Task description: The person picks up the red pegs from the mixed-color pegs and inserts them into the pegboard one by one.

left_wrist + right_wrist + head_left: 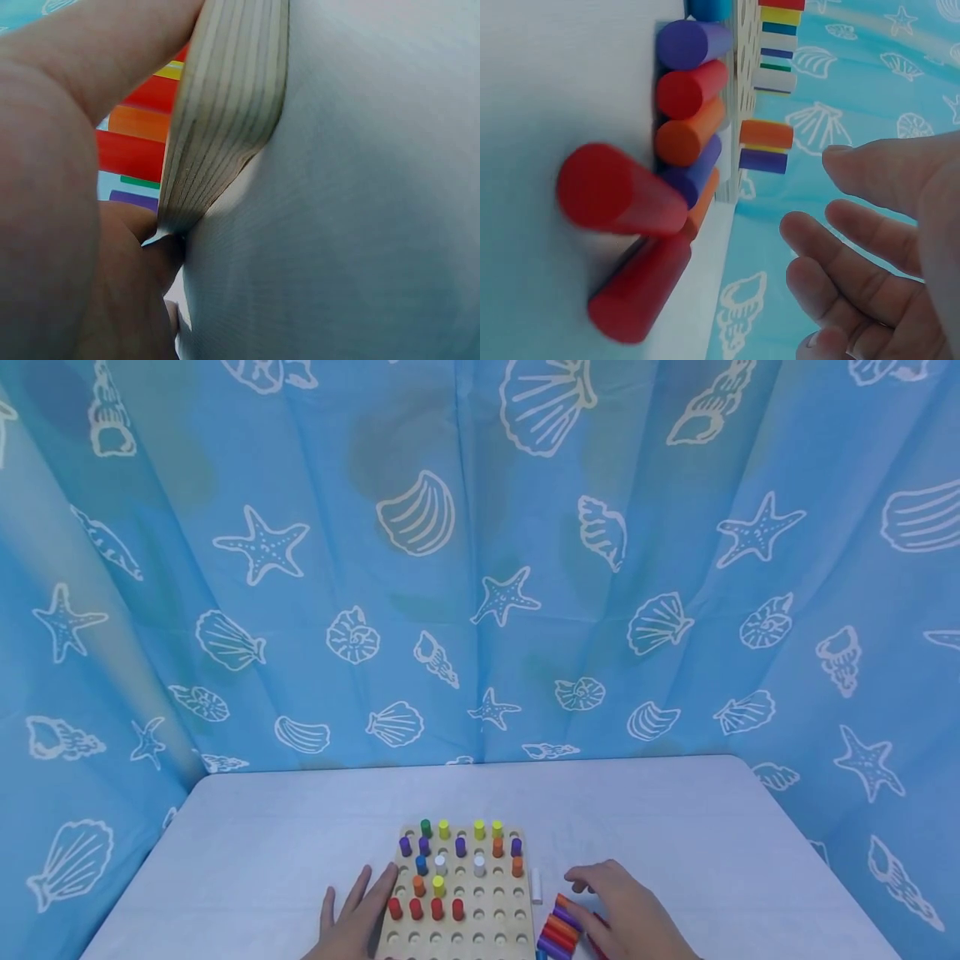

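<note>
A wooden pegboard [478,935] with rows of holes lies on the table, holding upright coloured pegs. My left hand [358,917] rests at its left edge, fingers fairly straight and spread; the left wrist view shows the layered side of the board [225,97] against that hand. Over the loose pegs to the right hovers my right hand [626,906], with fingers slightly bent and nothing between thumb and fingers in the right wrist view. Beneath it lie a red peg [622,191], an orange peg [686,139] and a purple peg [694,43], among several others.
One white peg [536,887] lies along the board's right side. A blue peg [542,955] shows at the bottom edge of the head view. The white table [300,827] ends at a blue curtain [480,677] printed with shells and starfish.
</note>
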Available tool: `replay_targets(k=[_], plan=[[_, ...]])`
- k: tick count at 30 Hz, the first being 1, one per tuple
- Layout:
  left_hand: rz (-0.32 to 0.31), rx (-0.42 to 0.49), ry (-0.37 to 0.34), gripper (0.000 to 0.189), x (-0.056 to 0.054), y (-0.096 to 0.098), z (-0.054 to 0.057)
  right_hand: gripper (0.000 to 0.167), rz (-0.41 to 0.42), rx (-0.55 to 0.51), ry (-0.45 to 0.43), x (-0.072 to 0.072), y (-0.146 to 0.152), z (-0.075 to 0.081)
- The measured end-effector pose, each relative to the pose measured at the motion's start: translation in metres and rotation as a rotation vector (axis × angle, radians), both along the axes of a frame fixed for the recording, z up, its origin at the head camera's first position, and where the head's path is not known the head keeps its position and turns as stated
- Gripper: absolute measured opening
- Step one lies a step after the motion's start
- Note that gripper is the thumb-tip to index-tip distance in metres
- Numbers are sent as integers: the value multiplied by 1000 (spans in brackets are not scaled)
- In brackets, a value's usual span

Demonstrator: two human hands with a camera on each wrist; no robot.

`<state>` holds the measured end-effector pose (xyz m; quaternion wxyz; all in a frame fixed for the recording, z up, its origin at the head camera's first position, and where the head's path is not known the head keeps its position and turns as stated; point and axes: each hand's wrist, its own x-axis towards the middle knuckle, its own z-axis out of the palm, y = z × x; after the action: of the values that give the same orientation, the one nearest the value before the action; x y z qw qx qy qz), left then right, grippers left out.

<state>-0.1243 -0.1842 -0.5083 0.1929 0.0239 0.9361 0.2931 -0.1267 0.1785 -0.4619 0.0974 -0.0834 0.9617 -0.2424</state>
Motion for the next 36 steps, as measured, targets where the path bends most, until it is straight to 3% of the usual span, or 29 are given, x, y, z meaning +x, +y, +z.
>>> replay_targets(k=[16, 36], plan=[[-8, 17, 12, 128, 1, 0, 3, 39, -75, 40, 30, 8, 18, -11], [3, 9, 1, 131, 0, -1, -1, 31, 37, 34, 51, 9, 32, -22]])
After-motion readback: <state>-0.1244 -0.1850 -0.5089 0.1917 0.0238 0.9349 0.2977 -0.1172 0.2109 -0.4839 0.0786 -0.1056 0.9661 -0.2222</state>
